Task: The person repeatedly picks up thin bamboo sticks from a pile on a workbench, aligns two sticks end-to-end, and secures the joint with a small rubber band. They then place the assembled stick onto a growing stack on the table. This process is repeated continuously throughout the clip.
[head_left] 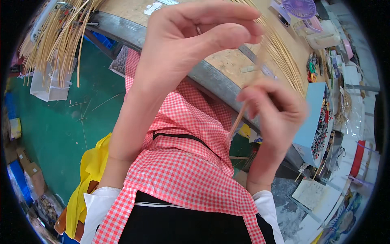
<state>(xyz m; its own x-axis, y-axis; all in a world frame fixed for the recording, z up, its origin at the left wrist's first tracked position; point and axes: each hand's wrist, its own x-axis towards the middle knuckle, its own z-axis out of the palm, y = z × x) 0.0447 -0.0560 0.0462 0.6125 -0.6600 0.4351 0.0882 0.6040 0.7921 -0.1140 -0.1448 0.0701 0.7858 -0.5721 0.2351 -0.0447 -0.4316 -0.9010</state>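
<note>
My left hand [191, 44] is raised over the table edge, thumb and fingers brought together in a pinch. What lies between its fingertips is hidden, though a faint tan streak hangs just beside them. Lower and to the right, my right hand [280, 110] is smeared by motion, its fingers curled round a thin wooden stick [239, 118]. The stick slants down from that hand toward the red-and-white checked apron [191, 171]. Above the stick, the blurred streak runs between the two hands.
A wooden worktop [227, 61] with a metal edge carries a bundle of thin sticks [284, 51]. At right stand a light-blue box [310, 118] of small parts and a purple fan [299, 6]. More sticks [67, 36] jut out at upper left; yellow cloth [87, 179] hangs lower left.
</note>
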